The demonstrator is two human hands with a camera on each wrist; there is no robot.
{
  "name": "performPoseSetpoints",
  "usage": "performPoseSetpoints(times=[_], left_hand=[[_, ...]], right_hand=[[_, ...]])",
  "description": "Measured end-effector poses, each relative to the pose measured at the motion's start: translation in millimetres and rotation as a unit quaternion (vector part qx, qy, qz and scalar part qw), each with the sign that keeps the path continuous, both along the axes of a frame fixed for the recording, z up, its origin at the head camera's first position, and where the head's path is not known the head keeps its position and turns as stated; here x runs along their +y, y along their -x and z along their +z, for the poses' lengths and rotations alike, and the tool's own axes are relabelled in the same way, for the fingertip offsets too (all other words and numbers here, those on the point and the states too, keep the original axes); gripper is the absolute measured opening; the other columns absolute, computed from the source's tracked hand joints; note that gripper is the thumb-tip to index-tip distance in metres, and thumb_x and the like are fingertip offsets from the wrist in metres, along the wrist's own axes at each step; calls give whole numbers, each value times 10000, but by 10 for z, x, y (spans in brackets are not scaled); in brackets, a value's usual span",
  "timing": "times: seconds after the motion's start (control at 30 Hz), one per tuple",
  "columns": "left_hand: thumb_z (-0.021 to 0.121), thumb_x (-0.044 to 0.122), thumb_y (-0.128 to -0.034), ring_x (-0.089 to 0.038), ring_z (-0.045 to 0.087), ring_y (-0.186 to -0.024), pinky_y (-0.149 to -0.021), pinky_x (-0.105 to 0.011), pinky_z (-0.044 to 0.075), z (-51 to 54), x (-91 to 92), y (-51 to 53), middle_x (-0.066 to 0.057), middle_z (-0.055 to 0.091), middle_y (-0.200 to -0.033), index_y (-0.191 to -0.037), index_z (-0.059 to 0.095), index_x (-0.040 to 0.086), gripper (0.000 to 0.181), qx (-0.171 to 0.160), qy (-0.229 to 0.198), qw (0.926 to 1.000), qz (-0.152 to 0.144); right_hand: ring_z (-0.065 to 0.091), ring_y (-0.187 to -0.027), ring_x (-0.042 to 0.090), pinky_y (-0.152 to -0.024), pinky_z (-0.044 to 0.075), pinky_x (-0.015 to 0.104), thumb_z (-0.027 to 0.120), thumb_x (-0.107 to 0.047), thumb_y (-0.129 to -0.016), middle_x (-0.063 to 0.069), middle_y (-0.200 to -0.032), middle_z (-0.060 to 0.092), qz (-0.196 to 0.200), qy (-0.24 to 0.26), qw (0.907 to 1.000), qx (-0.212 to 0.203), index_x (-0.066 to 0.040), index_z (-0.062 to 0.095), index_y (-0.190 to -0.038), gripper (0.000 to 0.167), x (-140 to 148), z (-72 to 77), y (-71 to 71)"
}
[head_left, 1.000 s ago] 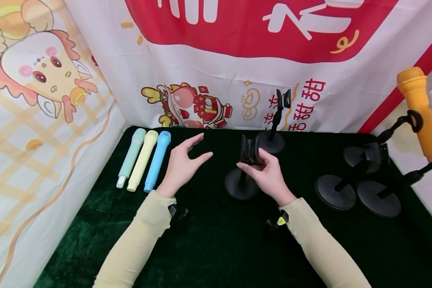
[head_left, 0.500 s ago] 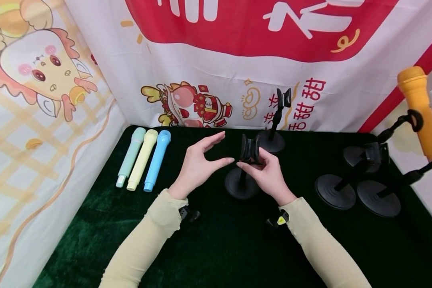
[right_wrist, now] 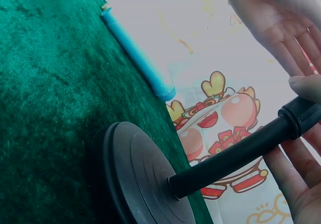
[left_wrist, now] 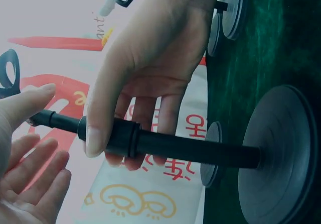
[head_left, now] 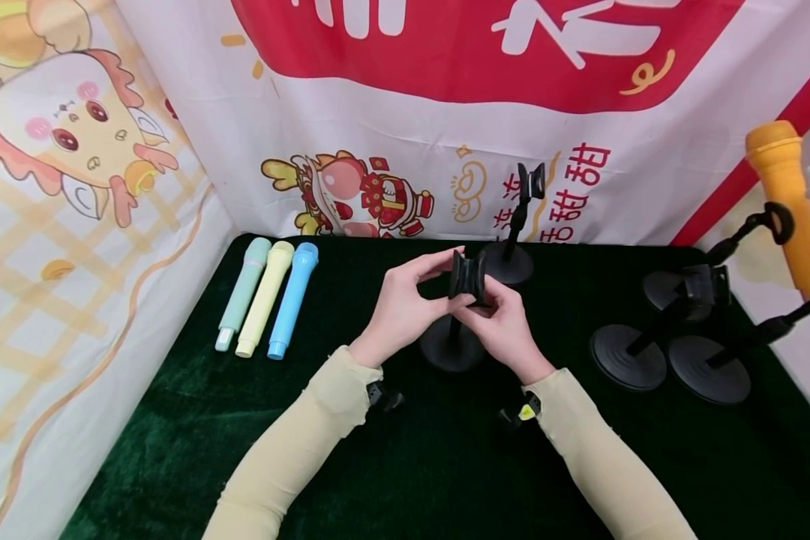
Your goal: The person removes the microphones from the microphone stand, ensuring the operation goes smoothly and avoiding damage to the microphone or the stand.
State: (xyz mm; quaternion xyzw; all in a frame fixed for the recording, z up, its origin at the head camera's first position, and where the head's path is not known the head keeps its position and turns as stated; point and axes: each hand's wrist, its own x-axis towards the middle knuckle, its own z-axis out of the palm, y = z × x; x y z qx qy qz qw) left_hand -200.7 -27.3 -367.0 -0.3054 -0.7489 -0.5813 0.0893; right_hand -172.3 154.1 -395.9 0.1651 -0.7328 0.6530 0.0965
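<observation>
A black desktop microphone stand (head_left: 452, 352) stands upright in front of me on its round base, its cradle clip (head_left: 468, 277) on top. My right hand (head_left: 506, 326) grips the collar of its pole, the thumb across one side and the fingers behind, as the left wrist view shows. Around the clip my left hand (head_left: 405, 307) reaches with thumb and fingers spread. In the left wrist view, the left thumb (left_wrist: 35, 101) lies by the upper stem and the left fingers hang apart below; whether the thumb touches I cannot tell.
Green, yellow and blue microphones (head_left: 293, 300) lie side by side at the left. Another black stand (head_left: 509, 262) is behind. Several stands (head_left: 628, 358) crowd the right, with an orange microphone (head_left: 786, 210) in one. Printed cloth (head_left: 378, 112) hangs behind the green velvet table (head_left: 445, 465).
My left hand has moved right, from beside the blue microphone to around the stand's clip. The right hand has kept its grip on the stand, which stays in place.
</observation>
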Motion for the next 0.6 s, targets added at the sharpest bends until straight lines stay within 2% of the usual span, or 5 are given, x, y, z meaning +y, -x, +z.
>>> performPoseSetpoints(times=[0.1, 0.23, 0.37, 0.6], left_hand=[[847, 130, -857, -75, 660, -1072, -967, -301, 514, 6, 38, 5, 51, 707, -1221, -1303, 711, 136, 466, 93, -91, 9999, 85], [838, 90, -861, -77, 678, -1012, -920, -290, 535, 21, 64, 14, 41, 736, -1131, -1221, 758, 118, 370, 167, -182, 9995, 220], [818, 75, -879, -81, 688, -956, -881, -289, 550, 46, 82, 27, 22, 750, -1066, -1153, 779, 92, 277, 189, -258, 9990, 316], [811, 38, -873, -97, 696, -887, -839, -296, 565, 65, 92, 61, 10, 758, -983, -1055, 794, 58, 184, 176, -367, 9986, 326]], right_hand=[[691, -1042, 218, -848, 586, 360, 741, 21, -915, 170, -1149, 712, -30, -78, 10000, -29, 25, 638, -1320, 418, 8, -17, 18], [683, -1059, 281, -847, 587, 372, 760, 20, -900, 140, -1148, 717, -98, -64, 9999, -66, -10, 658, -1310, 423, 34, -152, 101], [693, -1031, 255, -847, 585, 359, 789, 1, -882, 122, -1103, 727, -164, 31, 9999, -40, -30, 683, -1257, 390, 46, -258, 160], [705, -1013, 229, -836, 588, 353, 820, -126, -887, 93, -1101, 731, -21, 101, 9999, -13, -119, 699, -1265, 397, 58, -284, 179]])
